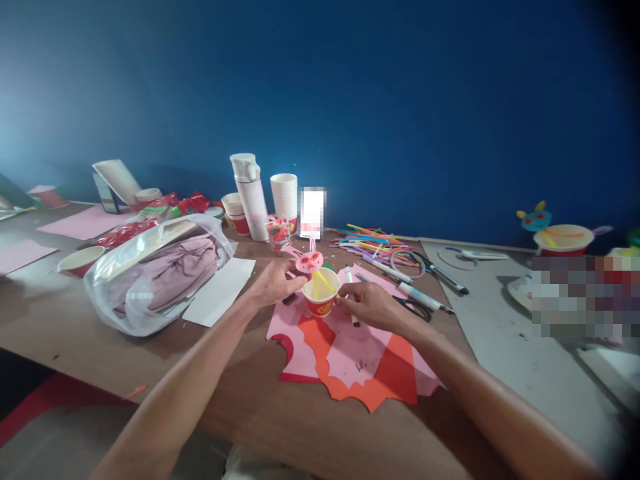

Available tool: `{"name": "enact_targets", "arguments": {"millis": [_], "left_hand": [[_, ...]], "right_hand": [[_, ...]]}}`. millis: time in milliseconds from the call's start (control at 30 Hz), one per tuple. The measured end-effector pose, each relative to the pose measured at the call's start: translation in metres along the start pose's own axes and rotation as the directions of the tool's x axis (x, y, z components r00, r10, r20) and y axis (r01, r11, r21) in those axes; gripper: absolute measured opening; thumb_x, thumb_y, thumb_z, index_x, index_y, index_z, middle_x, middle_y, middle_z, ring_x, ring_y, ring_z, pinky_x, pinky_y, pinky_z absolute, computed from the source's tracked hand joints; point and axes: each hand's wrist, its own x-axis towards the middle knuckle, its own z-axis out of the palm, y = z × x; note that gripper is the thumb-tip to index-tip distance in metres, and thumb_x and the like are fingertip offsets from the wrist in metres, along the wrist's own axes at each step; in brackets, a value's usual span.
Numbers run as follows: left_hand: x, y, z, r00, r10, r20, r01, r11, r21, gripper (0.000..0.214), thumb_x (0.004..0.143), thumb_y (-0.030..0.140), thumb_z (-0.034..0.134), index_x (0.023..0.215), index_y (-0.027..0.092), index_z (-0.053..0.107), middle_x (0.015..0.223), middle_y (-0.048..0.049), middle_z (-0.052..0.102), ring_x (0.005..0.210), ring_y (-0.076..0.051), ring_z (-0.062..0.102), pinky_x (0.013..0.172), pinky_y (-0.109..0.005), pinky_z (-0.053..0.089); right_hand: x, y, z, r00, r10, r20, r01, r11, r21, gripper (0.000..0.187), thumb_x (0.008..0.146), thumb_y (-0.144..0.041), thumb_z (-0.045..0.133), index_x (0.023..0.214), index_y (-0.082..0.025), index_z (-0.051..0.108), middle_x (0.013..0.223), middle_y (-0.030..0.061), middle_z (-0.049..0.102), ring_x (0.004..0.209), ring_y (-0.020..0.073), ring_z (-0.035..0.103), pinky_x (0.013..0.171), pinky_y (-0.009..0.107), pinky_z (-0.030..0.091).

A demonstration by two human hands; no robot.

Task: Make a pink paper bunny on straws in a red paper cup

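Note:
A small paper cup [321, 306], red outside with a gold mark, stands before me above the layered paper. Inside it, yellow straws [315, 289] slant across. At the rim's left side is a pink paper animal face [309, 262] with long ears and red eyes. My left hand [277, 283] is closed at the edge of this face, beside the cup; its far fingers are partly hidden. On the other side, my right hand [369, 304] pinches near the cup's right wall, where a yellow straw tip shows between thumb and forefinger.
Cut pink and orange paper [345, 360] lies beneath. Colourful straws [373, 243], markers [417, 293], black scissors [414, 307] and a cutter [447, 275] are on the right. A plastic bag [155, 280], white bottle [250, 200] and stacked cups [285, 200] stand left. A finished-looking animal cup [563, 239] is far right.

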Motion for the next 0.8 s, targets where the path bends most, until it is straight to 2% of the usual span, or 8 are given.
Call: {"name": "enact_targets", "arguments": {"millis": [233,400,567,800], "left_hand": [[-0.001,0.002,0.002,0.998,0.047,-0.032,-0.045,0.998,0.038,0.018,0.071,0.019,0.057,0.080,0.016,0.071,0.083,-0.0015,0.070,0.070,-0.013,0.063,0.060,-0.019,0.048],[-0.001,0.002,0.004,1.000,-0.025,-0.006,0.025,0.998,0.053,0.017,0.073,0.025,0.058,0.071,0.014,0.070,0.073,-0.0020,0.069,0.058,-0.011,0.059,0.049,-0.017,0.044],[-0.001,0.006,0.003,1.000,0.000,-0.007,0.000,0.994,0.106,0.017,0.074,0.024,0.057,0.069,0.015,0.070,0.074,-0.0011,0.069,0.061,-0.010,0.060,0.052,-0.016,0.043],[-0.001,0.012,0.004,0.994,-0.102,0.030,0.100,0.993,0.070,0.018,0.073,0.024,0.058,0.074,0.015,0.072,0.068,-0.0013,0.070,0.057,-0.011,0.060,0.047,-0.016,0.043]], "right_hand": [[0.001,0.001,0.002,1.000,-0.010,-0.001,0.010,1.000,-0.006,0.028,0.081,-0.039,0.046,0.084,-0.022,0.068,0.065,0.0013,0.063,0.060,0.0138,0.053,0.053,0.023,0.031],[0.003,0.004,0.004,0.999,-0.047,-0.010,0.047,0.999,-0.006,0.026,0.081,-0.037,0.046,0.079,-0.022,0.067,0.063,0.0005,0.062,0.059,0.0133,0.052,0.053,0.023,0.030],[0.002,0.006,0.005,0.999,-0.053,-0.001,0.053,0.999,0.014,0.026,0.082,-0.038,0.046,0.079,-0.023,0.066,0.059,-0.0004,0.061,0.057,0.0131,0.052,0.053,0.023,0.031],[0.001,0.006,0.004,0.998,-0.056,0.000,0.056,0.998,0.014,0.026,0.082,-0.037,0.046,0.079,-0.022,0.066,0.058,-0.0001,0.063,0.056,0.0131,0.053,0.052,0.023,0.031]]}}
